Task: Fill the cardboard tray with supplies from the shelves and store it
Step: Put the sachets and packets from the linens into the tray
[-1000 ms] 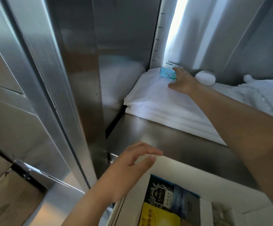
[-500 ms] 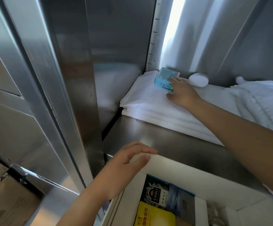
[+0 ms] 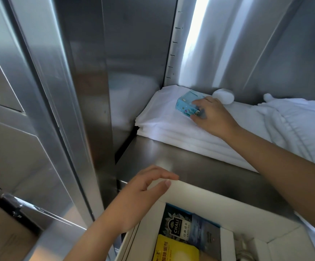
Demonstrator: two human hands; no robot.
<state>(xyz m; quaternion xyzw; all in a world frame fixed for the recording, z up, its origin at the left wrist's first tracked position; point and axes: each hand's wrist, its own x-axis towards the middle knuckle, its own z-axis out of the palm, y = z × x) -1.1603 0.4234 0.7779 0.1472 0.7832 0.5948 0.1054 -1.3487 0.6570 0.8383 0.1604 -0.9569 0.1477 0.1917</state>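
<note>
Now right hand [image 3: 212,117] pinches blue box [image 3: 185,105] on towels [image 3: 162,119], left hand [image 3: 141,196] grips tray [image 3: 209,193] rim.

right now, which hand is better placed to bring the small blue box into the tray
Right. The right hand grips the blue box on the folded towels; the left hand holds the cardboard tray by its rim.

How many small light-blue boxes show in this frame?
1. The light-blue box is tilted over the folded white linen at the back left, gripped by the right hand. Others may be hidden behind that hand.
</note>
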